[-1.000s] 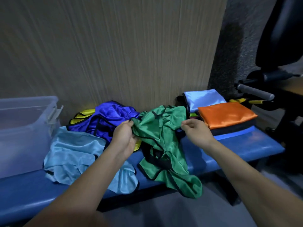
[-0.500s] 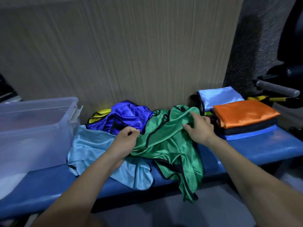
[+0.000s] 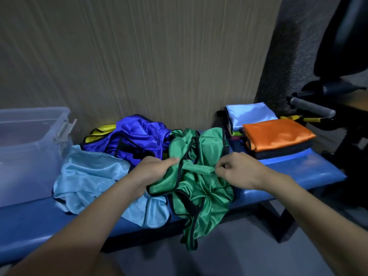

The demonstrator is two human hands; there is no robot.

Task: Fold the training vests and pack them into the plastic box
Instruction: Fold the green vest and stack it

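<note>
Gripping the green vest (image 3: 201,188) with both hands on the blue bench (image 3: 298,170) | left hand (image 3: 153,170) clutches its left edge | right hand (image 3: 237,170) pinches a strap | plastic box (image 3: 29,148) far left | folded orange vest (image 3: 276,134) stacked right

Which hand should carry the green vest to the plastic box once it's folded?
Probably the left hand: it grips the green vest on the side nearer the plastic box. The right hand pinches a strap farther away.
</note>
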